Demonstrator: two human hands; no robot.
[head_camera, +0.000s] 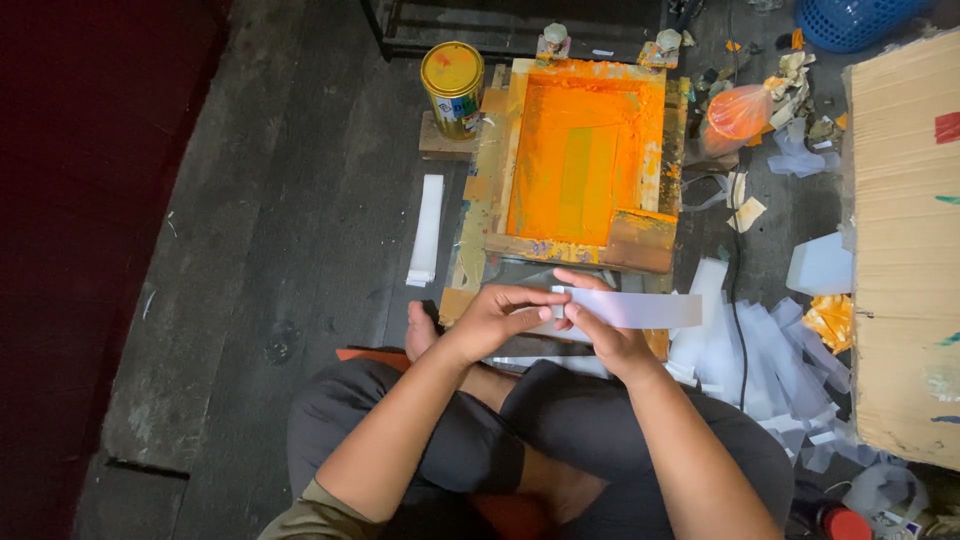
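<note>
**Two hands on one pale strip, above crossed legs**

You sit cross-legged on the dark plank floor, with one bare foot showing beside your left wrist. Just above your knees, both of your hands meet on a single pale plastic strip. Your left hand has its fingers curled closed, pinching the strip's left end between thumb and fingertips. Your right hand grips the same end from below, its thumb lying over the strip and its fingers folded under. The strip runs level to your right, its far end free in the air.

To your right, a loose heap of similar pale strips lies on the floor, too many and too overlapped to count. One red-capped container sits near your right knee. A large sheet of cardboard fills the right edge.

Directly beyond your hands stands one wooden printing frame, its screen thick with orange ink. To its left lies one neat white stack of strips, well apart from your hands. Further back, one yellow-lidded tin can rests on a wooden block, just beside the frame's far left corner. One orange plastic bag lies to the frame's right, and one blue basket sits at the top edge.
</note>
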